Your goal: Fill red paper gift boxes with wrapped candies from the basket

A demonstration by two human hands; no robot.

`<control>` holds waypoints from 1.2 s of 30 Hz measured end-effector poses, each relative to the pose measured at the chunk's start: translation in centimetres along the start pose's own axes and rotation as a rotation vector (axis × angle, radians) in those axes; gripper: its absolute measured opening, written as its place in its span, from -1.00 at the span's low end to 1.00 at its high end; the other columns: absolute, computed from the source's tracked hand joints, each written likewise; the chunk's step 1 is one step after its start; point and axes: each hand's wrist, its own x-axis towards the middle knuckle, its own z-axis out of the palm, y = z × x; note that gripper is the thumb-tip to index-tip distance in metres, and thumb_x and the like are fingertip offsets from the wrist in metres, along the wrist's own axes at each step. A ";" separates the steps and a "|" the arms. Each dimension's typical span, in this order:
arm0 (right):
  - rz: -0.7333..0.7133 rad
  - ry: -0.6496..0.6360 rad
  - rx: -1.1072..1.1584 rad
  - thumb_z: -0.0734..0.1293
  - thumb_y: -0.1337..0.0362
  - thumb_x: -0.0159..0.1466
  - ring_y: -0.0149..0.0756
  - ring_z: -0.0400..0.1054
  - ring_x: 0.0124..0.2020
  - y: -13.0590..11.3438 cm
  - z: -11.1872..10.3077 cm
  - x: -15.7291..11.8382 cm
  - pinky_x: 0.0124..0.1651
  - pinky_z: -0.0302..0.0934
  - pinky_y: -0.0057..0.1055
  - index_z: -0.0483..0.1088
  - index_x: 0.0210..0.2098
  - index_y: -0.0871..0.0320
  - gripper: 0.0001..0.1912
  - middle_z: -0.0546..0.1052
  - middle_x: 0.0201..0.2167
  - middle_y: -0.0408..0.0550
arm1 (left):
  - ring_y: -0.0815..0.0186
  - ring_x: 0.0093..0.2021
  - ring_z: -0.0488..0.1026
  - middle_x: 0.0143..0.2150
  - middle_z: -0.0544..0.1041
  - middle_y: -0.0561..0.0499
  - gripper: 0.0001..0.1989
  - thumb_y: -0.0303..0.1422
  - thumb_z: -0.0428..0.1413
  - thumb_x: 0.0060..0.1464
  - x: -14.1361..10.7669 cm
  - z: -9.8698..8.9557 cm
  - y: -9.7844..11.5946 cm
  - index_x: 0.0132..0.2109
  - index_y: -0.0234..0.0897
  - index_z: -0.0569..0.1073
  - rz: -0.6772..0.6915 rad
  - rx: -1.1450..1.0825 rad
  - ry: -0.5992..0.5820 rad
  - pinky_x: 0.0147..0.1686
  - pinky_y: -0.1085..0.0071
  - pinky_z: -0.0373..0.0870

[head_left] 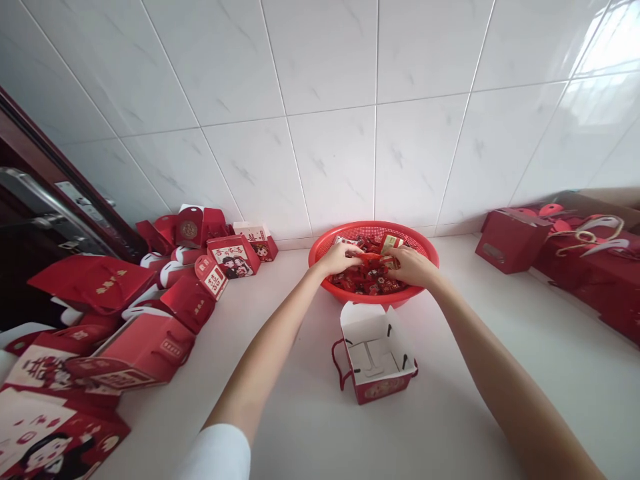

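Left hand (pixel 341 259) and right hand (pixel 411 267) touch wrapped sweets (pixel 373 273) in the red basket (pixel 370 297); I cannot tell their grip. An open gift box (pixel 384 390) stands nearer.

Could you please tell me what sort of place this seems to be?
Probably a room in a home, though not certainly: pale wall tiles, a dark door with metal fittings, and a white tabletop holding a red basket.

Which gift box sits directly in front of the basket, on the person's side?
The lone open-topped box with its white inside showing; the other boxes are grouped off to the left and right of the red basket.
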 end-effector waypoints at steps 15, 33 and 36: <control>-0.077 0.146 0.798 0.44 0.00 0.18 -0.08 0.52 -0.22 -0.3 1.0 0.5 -0.18 0.39 -0.17 0.43 -0.09 0.08 -0.60 0.59 -0.32 -0.02 | 0.44 -0.60 0.45 -0.42 0.51 0.10 -0.70 -0.11 0.20 0.17 -0.2 -0.2 0.2 -0.31 -0.28 0.55 0.079 -0.260 0.051 -0.56 0.50 0.33; -0.211 0.257 0.647 0.35 0.13 0.22 -0.23 0.34 -0.38 -2.5 1.8 1.0 -0.28 0.23 -0.29 0.35 -0.41 0.09 -0.82 0.47 -0.46 -0.12 | 0.31 -0.46 0.56 -0.36 0.61 0.03 -0.66 -0.08 0.26 0.06 -0.8 -0.1 0.9 -0.20 -0.28 0.52 0.094 -0.484 0.091 -0.36 0.35 0.51; -0.140 0.320 0.796 0.38 0.08 0.21 -0.24 0.34 -0.41 -2.5 1.6 0.9 -0.32 0.29 -0.28 0.27 -0.47 0.07 -0.73 0.41 -0.49 -0.14 | 0.34 -0.42 0.55 -0.31 0.61 0.01 -0.82 -0.25 0.15 0.17 -0.3 0.0 0.4 -0.27 -0.28 0.53 0.030 -0.408 0.251 -0.33 0.38 0.48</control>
